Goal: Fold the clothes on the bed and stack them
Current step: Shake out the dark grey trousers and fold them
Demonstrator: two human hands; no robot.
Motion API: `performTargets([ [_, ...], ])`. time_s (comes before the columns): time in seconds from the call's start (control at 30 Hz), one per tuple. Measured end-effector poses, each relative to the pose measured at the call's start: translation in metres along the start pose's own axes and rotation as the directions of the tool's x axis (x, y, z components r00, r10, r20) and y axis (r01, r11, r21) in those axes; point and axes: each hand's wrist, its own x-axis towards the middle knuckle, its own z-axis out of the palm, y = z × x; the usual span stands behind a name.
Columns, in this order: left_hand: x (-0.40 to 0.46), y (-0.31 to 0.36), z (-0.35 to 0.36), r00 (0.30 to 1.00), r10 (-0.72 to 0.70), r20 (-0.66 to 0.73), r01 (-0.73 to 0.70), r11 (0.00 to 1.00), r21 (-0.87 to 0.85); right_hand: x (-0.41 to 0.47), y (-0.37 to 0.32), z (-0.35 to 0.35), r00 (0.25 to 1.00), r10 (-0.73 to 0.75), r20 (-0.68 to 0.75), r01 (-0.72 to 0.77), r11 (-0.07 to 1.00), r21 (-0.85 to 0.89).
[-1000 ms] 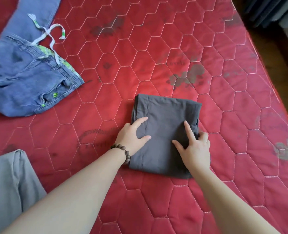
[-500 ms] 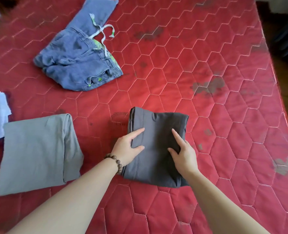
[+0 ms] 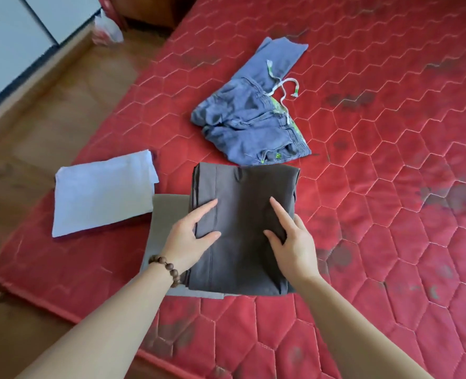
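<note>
A folded dark grey garment (image 3: 242,192) lies over a folded light grey garment (image 3: 166,214) near the left edge of the red quilted bed (image 3: 390,160). My left hand (image 3: 188,239) grips its left edge, thumb and index finger on top. My right hand (image 3: 294,242) grips its right edge the same way, with the other fingers round the side. Most of the light grey piece is hidden beneath. A folded pale blue-white garment (image 3: 100,192) lies just to the left. Unfolded blue jeans (image 3: 248,127) with a white drawstring sit crumpled behind.
The bed's left edge drops to a wooden floor (image 3: 48,105). A plastic bag (image 3: 107,28) and a white cabinet (image 3: 13,28) stand at the far left. The right and far parts of the bed are bare red quilt with dark stains.
Both hands carried the dark grey garment leftward and it now covers the light grey folded piece. The view swung left, bringing the floor and the pale folded garment into sight.
</note>
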Motion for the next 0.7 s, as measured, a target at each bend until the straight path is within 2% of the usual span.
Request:
performTargets([
  [0.13,0.002,-0.07,-0.054,0.99,-0.135,0.035,0.135,0.991,0.011,-0.002,-0.022,0.073,0.992,0.055,0.117,-0.046,0.996,-0.077],
  [0.2,0.002,-0.106,-0.06,0.966,-0.242,0.087,0.238,0.97,0.059,-0.007,-0.015,0.108,0.95,0.169,0.262,-0.143,0.983,-0.115],
  [0.27,0.002,-0.134,-0.057,0.957,-0.27,0.111,0.26,0.961,0.096,-0.012,-0.007,0.132,0.897,0.27,0.351,-0.204,0.955,-0.214],
  [0.4,0.003,-0.151,-0.055,0.98,-0.192,0.053,0.187,0.979,0.082,-0.012,-0.005,0.146,0.905,0.303,0.298,-0.224,0.936,-0.271],
  [0.53,-0.001,-0.157,-0.065,0.986,-0.147,-0.083,0.153,0.986,0.071,-0.017,-0.013,0.155,0.932,0.213,0.292,-0.14,0.958,-0.251],
  [0.63,0.0,-0.162,-0.07,0.989,-0.122,-0.079,0.13,0.985,0.112,-0.018,-0.018,0.163,0.924,0.234,0.301,-0.144,0.945,-0.293],
  [0.7,0.0,-0.16,-0.067,0.99,-0.098,-0.098,0.112,0.982,0.149,-0.018,-0.018,0.165,0.968,0.192,0.161,-0.111,0.905,-0.411],
])
